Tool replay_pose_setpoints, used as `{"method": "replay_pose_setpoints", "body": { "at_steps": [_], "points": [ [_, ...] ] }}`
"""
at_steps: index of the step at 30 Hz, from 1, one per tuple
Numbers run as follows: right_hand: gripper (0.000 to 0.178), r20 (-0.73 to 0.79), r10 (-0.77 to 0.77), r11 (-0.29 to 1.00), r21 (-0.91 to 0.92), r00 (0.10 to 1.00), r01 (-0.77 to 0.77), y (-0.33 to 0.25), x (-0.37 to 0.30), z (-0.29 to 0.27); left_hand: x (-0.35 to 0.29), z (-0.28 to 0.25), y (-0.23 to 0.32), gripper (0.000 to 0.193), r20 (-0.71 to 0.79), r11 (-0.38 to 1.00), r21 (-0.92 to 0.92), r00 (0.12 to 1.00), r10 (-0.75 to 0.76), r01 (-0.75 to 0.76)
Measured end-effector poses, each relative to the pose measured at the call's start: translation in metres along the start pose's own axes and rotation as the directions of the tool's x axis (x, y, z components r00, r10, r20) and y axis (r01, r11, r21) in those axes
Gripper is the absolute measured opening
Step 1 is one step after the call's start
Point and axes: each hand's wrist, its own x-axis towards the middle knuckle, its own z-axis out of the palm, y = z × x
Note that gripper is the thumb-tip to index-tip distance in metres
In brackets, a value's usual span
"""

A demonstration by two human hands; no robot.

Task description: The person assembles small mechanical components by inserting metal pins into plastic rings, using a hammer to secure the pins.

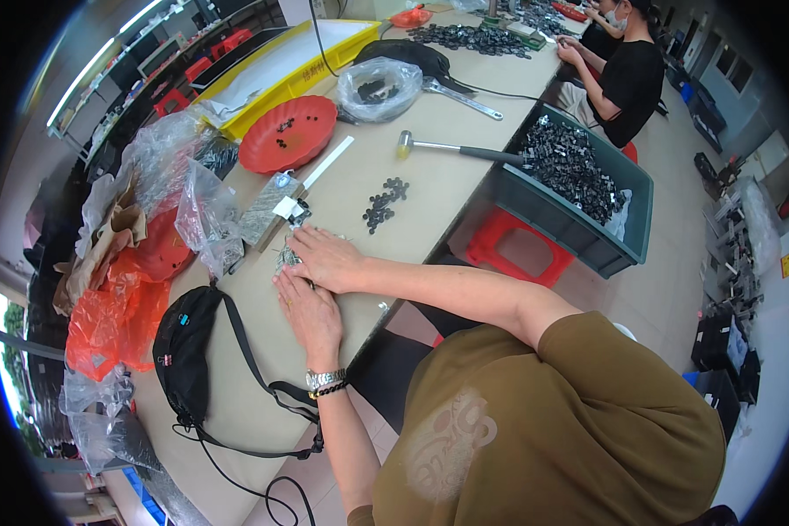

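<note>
My left hand (311,311), with a watch and a beaded bracelet at the wrist, rests on the table with its fingers bent and close together. Just beyond it, my right hand (326,259) curls over a small heap of shiny metal pieces (287,256). The fingertips of both hands meet at this heap, and what they pinch is hidden. Beyond the fingers stands a grey metal block (266,209) with a small black and white fixture (291,209) beside it. Several small black round parts (384,204) lie loose to the right of the block.
A hammer (447,148) reaches over the edge toward a grey-green bin (622,248) of black parts, above a red stool (513,250). A red plate (276,140), yellow tray (333,66), wrench (465,99) and black bag (187,351) surround the work area. A co-worker (627,74) sits far right.
</note>
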Motion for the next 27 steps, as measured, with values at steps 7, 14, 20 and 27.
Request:
{"method": "replay_pose_setpoints", "body": {
  "at_steps": [7, 14, 20, 27],
  "points": [
    [0.043, -0.057, -0.324, 0.942, -0.115, 0.944, 0.316, 0.046, 0.0, -0.049, -0.002, -0.003, -0.012, 0.067, -0.009, 0.986, -0.167, 1.0, -0.018, 0.016],
    [0.007, -0.141, -0.058, 0.998, -0.033, 0.988, 0.054, 0.134, -0.046, -0.134, 0.0, -0.028, 0.018, 0.059, -0.038, 0.979, -0.197, 0.998, 0.051, -0.057],
    [0.012, -0.077, -0.172, 0.983, 0.052, 0.982, 0.176, 0.144, -0.046, -0.127, 0.019, -0.027, 0.077, 0.032, -0.132, 0.989, -0.13, 0.99, 0.056, -0.074],
    [0.008, -0.083, -0.278, 0.961, -0.024, 0.957, 0.277, 0.149, -0.036, -0.12, 0.013, -0.02, 0.09, 0.022, -0.123, 0.988, -0.054, 0.981, -0.147, 0.142]
  ]
}}
